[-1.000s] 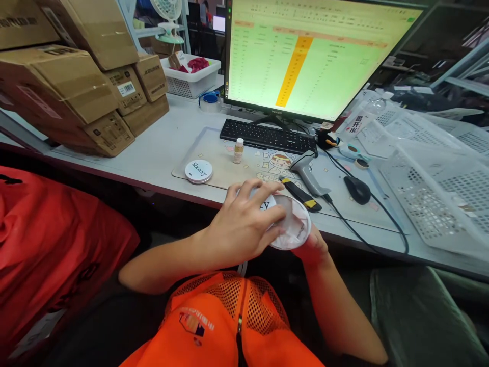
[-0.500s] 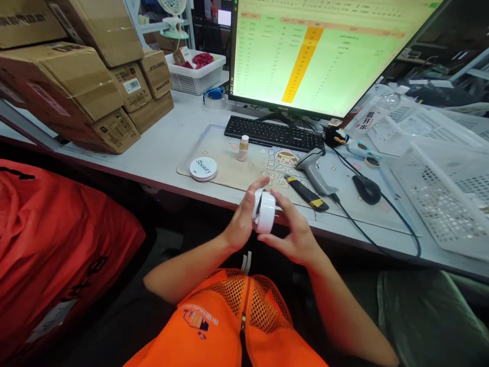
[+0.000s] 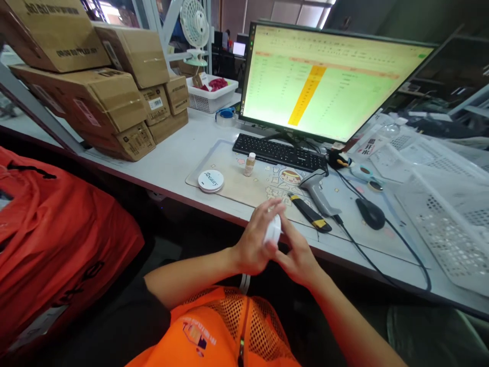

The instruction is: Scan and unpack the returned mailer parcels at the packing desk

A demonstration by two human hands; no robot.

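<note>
A white round container (image 3: 272, 229) is held between both hands, near the front edge of the tabletop (image 3: 171, 165). Its one side is covered by the palm and fingers of the left hand (image 3: 255, 238), while its other side is gripped between the thumb and fingers of the right hand (image 3: 299, 252); both hands are closed around it, and its faces are mostly hidden. Beyond them, a desk mat (image 3: 225, 162) is spread, on which a small white-capped bottle (image 3: 249, 166) is stood upright. A round white case (image 3: 211, 181) marked "beauty" is set at the mat's left end. To the right, a black-and-yellow utility knife (image 3: 310, 214) is laid beside a grey scanner (image 3: 319, 192). Farther back, a black keyboard (image 3: 278, 153) is placed before a lit monitor (image 3: 324, 86). Cardboard boxes (image 3: 87, 99) are stacked at the left.
</note>
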